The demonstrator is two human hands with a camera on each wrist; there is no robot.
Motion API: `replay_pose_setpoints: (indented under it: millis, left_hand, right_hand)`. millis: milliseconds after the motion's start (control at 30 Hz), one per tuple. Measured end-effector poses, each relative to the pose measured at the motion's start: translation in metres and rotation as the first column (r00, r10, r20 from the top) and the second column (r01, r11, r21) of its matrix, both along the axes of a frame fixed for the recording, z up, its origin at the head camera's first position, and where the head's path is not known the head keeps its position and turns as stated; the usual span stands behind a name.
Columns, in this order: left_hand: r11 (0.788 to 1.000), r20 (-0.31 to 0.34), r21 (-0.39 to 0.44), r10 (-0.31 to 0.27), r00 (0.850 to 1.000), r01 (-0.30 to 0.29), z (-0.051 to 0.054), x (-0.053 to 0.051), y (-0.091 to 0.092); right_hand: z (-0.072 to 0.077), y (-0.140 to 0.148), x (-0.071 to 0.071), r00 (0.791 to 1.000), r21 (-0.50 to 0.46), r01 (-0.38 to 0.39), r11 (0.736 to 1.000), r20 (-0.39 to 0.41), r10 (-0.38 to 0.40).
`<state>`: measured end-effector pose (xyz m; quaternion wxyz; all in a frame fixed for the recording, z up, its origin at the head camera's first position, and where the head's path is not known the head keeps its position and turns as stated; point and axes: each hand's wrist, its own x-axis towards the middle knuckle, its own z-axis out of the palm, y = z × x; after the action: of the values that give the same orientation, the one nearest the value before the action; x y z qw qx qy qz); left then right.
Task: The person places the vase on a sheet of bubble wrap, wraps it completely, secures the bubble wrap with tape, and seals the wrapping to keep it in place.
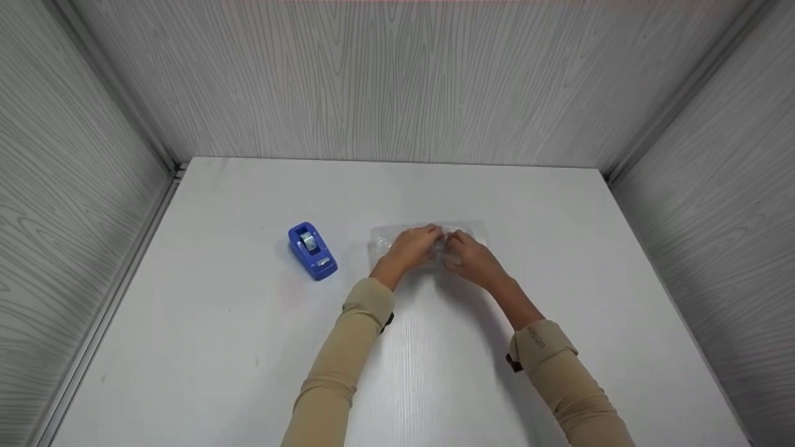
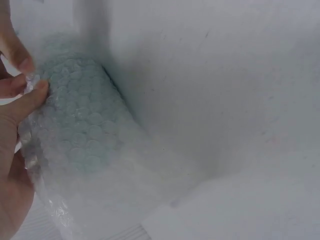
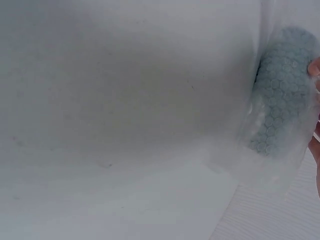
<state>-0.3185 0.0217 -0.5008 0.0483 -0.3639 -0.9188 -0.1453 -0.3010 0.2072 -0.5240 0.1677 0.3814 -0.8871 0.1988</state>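
Observation:
A sheet of clear bubble wrap (image 1: pixel 383 237) lies rolled around a blue-green thing (image 2: pixel 82 107), whose kind the wrap hides. My left hand (image 1: pixel 411 247) pinches the wrap's edge, its thumb (image 2: pixel 37 95) pressed on the bubbles in the left wrist view. Close beside it, my right hand (image 1: pixel 473 259) pinches the same edge with thumb and finger. In the right wrist view only some fingertips (image 3: pixel 315 69) show at the right border, against the wrapped bundle (image 3: pixel 280 95). Loose flat wrap extends past both ends of the bundle.
A blue tape dispenser (image 1: pixel 312 251) with a roll of tape stands on the white table (image 1: pixel 186 323), left of the wrap. Grey wood-grain panels (image 1: pixel 397 81) enclose the table at the back and both sides.

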Motion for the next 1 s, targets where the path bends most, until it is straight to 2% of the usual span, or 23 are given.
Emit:
replay_pose_setpoints:
  millis: [67, 167, 267, 333, 400, 533, 767, 900, 1000]
  left_hand:
    - [1.0, 0.023, 0.011, -0.007, 1.0, 0.006, 0.001, 0.0, 0.0]
    - [1.0, 0.106, 0.006, 0.008, 0.994, -0.008, 0.003, -0.001, -0.001]
    - [0.999, 0.201, 0.015, 0.029, 0.979, -0.033, 0.005, -0.002, -0.001]
    - [0.999, 0.225, 0.017, 0.034, 0.974, -0.039, 0.006, -0.003, -0.002]
    - [0.999, 0.219, 0.014, 0.027, 0.975, -0.031, 0.007, -0.004, -0.003]
    - [1.0, 0.148, 0.021, -0.003, 0.989, 0.0, 0.005, -0.004, -0.004]
    - [0.997, 0.023, 0.064, -0.044, 0.999, 0.042, -0.003, 0.001, -0.007]
    - [0.994, 0.032, 0.101, -0.04, 0.999, 0.037, -0.004, 0.002, -0.008]
    - [0.996, 0.05, 0.087, -0.039, 0.998, 0.034, -0.005, 0.004, -0.009]
  right_hand:
    - [-0.001, -0.001, 0.0, 0.998, 0.02, -0.002, 1.0, -0.064, 0.003]
    - [-0.003, -0.003, 0.0, 0.992, 0.018, -0.011, 1.0, -0.124, 0.013]
    - [-0.004, -0.003, 0.0, 0.991, 0.0, -0.005, 1.0, -0.132, 0.005]
    - [-0.004, -0.004, 0.0, 0.992, -0.01, 0.005, 1.0, -0.123, -0.007]
    - [-0.005, -0.005, 0.001, 0.993, -0.01, 0.021, 1.0, -0.114, -0.022]
    - [-0.007, -0.007, 0.002, 0.993, -0.016, 0.046, 0.999, -0.11, -0.048]
    - [-0.008, -0.01, 0.005, 0.985, -0.041, 0.048, 0.998, -0.166, -0.054]
    - [-0.006, -0.012, 0.003, 0.985, -0.05, 0.042, 0.998, -0.165, -0.05]
    - [-0.005, -0.013, 0.002, 0.987, -0.065, 0.049, 0.997, -0.15, -0.058]
